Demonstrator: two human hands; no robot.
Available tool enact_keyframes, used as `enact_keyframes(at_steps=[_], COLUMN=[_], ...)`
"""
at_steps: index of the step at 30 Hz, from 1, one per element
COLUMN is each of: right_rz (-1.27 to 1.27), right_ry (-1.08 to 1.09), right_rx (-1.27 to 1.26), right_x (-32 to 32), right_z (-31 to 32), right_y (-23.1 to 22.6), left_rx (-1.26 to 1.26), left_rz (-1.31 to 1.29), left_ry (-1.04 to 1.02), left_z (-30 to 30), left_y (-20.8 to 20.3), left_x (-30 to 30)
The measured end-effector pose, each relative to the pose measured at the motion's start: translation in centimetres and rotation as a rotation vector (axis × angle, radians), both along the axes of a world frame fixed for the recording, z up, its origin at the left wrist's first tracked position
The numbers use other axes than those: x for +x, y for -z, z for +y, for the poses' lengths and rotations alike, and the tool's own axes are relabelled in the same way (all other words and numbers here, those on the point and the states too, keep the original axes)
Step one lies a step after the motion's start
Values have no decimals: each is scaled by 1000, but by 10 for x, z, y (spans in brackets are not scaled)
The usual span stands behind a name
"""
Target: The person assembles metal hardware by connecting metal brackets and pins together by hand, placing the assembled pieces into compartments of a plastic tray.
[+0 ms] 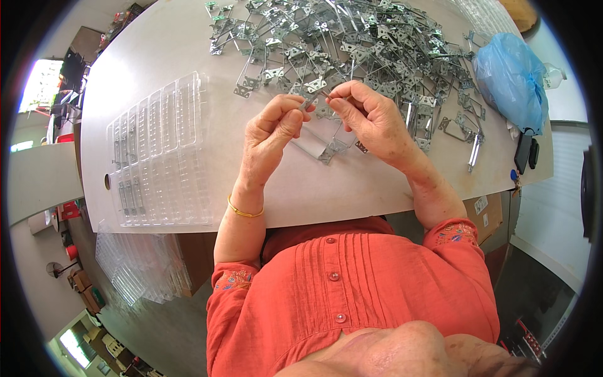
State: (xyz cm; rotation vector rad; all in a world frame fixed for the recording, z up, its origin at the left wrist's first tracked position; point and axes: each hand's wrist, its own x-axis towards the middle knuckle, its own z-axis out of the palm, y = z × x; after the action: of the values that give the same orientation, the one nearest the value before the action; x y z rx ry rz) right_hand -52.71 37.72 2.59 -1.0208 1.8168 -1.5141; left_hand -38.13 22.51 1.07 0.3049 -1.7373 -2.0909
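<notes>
Above the table's middle, my left hand (274, 135) pinches a small grey metal part (308, 102) between thumb and forefinger. Fingertips cover much of it, so its full shape is hidden. Close by on the right, my right hand (370, 122) is also pinched, with a thin dark end showing at the fingertips; I cannot tell whether it belongs to the same part. Below and between the hands lies a loose metal bracket with rods (326, 155). Just beyond them spreads a big heap of similar metal brackets (352, 47).
On the left lies a clear plastic compartment tray (164, 151), with metal parts in a few left slots. More clear trays (143, 267) are stacked below the table edge. At the right are a blue plastic bag (510, 78), a black phone-like object (522, 152) and a cardboard box (485, 218).
</notes>
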Motion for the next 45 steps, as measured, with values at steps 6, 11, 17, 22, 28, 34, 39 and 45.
enact_keyframes(at_steps=[6,11,17,22,28,34,39,45], right_rz=[-226,-432,-520,-43,-117,-115,-146,-261], right_ry=[-79,-186,-230,15,-2,-64,-65,-85], right_rx=[59,52,71,-40,-27,-10,17,61], right_x=[-8,-14,-17,-12,-11,0,2,5], right_z=[2,2,2,0,1,-1,-1,0], right_y=[-6,-7,-8,6,3,3,3,-5], left_rx=[-110,-198,-216,-261,128,116,46,-406], left_rz=[-21,-12,-38,-60,-91,-70,-57,42], left_ry=[35,92,164,267,42,-16,-4,-61], left_z=[0,0,0,3,-1,0,1,8], left_y=[1,2,-1,-1,2,6,5,5], left_x=[1,0,1,1,0,-1,-1,-7])
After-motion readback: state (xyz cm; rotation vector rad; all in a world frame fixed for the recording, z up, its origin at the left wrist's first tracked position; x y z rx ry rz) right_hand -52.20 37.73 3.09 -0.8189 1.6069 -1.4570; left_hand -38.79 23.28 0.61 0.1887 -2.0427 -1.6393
